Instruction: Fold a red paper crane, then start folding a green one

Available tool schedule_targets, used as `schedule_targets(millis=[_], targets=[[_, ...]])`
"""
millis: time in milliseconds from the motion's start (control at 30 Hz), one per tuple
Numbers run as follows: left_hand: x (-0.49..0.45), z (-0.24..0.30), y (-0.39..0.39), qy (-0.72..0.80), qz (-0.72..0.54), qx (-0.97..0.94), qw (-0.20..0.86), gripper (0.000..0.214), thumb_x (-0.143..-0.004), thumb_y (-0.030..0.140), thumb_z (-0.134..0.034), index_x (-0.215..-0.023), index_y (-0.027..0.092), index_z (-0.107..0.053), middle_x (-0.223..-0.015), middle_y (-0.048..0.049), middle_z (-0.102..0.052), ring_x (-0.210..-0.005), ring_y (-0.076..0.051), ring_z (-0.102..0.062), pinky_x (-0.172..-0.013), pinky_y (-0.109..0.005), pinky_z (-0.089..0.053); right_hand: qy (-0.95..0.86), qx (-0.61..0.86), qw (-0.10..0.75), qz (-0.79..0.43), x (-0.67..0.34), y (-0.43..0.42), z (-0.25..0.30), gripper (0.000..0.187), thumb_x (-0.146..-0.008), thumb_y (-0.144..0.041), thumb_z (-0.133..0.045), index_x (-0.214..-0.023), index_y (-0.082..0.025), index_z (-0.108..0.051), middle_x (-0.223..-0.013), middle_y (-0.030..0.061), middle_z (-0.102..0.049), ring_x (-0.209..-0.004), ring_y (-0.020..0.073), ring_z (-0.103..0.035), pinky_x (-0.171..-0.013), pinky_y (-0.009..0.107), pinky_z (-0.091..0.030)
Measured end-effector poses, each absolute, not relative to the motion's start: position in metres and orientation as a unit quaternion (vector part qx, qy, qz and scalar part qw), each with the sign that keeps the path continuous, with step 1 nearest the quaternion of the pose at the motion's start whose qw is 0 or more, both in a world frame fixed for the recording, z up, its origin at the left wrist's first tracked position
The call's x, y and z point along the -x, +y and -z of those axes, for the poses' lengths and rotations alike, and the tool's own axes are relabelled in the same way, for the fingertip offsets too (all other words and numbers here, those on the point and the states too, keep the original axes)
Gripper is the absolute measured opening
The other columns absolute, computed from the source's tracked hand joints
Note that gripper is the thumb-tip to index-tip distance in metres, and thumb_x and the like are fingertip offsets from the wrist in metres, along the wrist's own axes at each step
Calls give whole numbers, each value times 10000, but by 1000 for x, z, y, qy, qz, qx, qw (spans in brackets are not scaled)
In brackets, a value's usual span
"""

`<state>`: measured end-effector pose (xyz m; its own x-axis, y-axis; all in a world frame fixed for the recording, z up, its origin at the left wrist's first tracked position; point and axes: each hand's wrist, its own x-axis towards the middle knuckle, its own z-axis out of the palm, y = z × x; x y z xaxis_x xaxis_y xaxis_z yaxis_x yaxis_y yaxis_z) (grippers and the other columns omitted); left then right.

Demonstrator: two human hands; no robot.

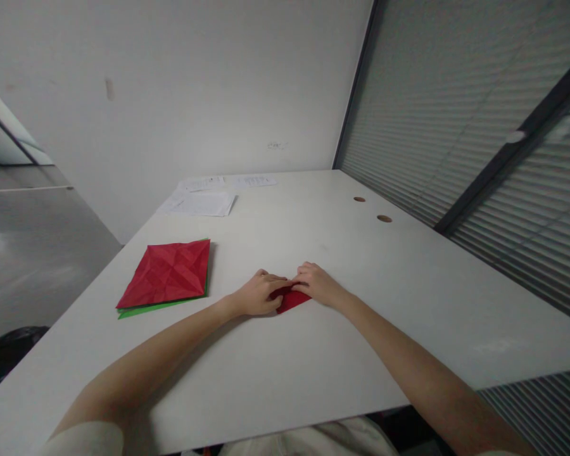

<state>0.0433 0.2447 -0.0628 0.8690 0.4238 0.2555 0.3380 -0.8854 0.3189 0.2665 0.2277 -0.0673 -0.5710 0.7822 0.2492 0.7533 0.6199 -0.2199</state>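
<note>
A small folded piece of red paper (294,300) lies on the white table in front of me, partly covered by both hands. My left hand (262,294) grips its left side, thumb low and fingers across the top edge. From the right, my right hand (316,283) pinches the upper edge, its fingertips close to those of the left. The exact folds under the fingers are hidden. Left of my hands rests a stack of creased square paper, a red sheet (171,271) on top with green paper (158,308) showing beneath it.
The white table (275,373) reaches back to a wall. Printed white papers (199,202) lie at its far left. Two round holes, one of them a cable hole (384,218), sit near the right edge beside window blinds (479,114). A black bag (12,351) is on the floor at left.
</note>
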Motion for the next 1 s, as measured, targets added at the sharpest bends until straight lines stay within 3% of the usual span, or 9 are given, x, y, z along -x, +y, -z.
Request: schedule_targets(millis=[167,333,500,600,700,800,900,1000], targets=[[-41,69,244,218,-217,-927,213,486,-829,203,-545,-1314,190,-505,-1233,-94,-635,-1108,-224,-596,-992,-377,-412,-897,410,164,-28,-268,228,68,215,-930,-266,-555,-858,-167,-731,-773,59,-629,-784,189,-536,-767,330,-409],[-42,78,255,269,-281,-874,292,365,-810,169,-558,-1168,151,-626,-1134,-98,-676,-1014,-198,-628,-912,-320,-479,-877,421,223,-66,-265,224,66,248,-965,-231,-473,-847,-156,-677,-806,60,-631,-785,181,-538,-752,317,-417],[-43,79,260,259,-269,-890,264,162,-850,215,-573,-916,176,-716,-947,-77,-717,-905,-201,-623,-882,-329,-447,-854,422,270,-143,-263,219,63,159,-886,-325,-618,-882,-170,-653,-850,54,-650,-818,183,-553,-761,318,-433],[-43,79,257,286,-283,-885,234,209,-899,311,-550,-847,182,-706,-819,-70,-695,-830,-196,-602,-838,-326,-429,-853,415,275,-159,-260,219,65,154,-870,-331,-636,-864,-182,-676,-833,52,-666,-814,187,-565,-785,341,-431],[-44,81,253,307,-313,-837,326,239,-927,337,-501,-1061,186,-629,-736,-27,-652,-667,-145,-562,-669,-262,-431,-815,440,317,-202,-257,221,68,160,-911,-265,-551,-855,-184,-677,-821,48,-676,-785,175,-583,-761,327,-442],[-46,83,252,299,-355,-765,446,391,-936,360,-480,-1292,205,-431,-721,18,-633,-572,-110,-519,-562,-213,-403,-753,467,377,-270,-256,221,70,125,-897,-251,-540,-901,-183,-645,-826,31,-678,-778,167,-604,-713,296,-458],[-48,82,254,269,-375,-754,466,289,-909,357,-524,-1134,179,-557,-920,-55,-682,-787,-147,-614,-724,-258,-476,-738,476,398,-265,-255,220,69,104,-881,-231,-552,-958,-193,-611,-781,7,-652,-740,160,-595,-694,292,-460],[-48,81,257,269,-375,-751,473,248,-867,329,-574,-1028,152,-639,-1041,-97,-688,-956,-198,-632,-868,-310,-481,-787,463,380,-151,-254,218,65,67,-871,-193,-566,-891,-199,-630,-870,42,-639,-845,187,-574,-802,350,-447]])
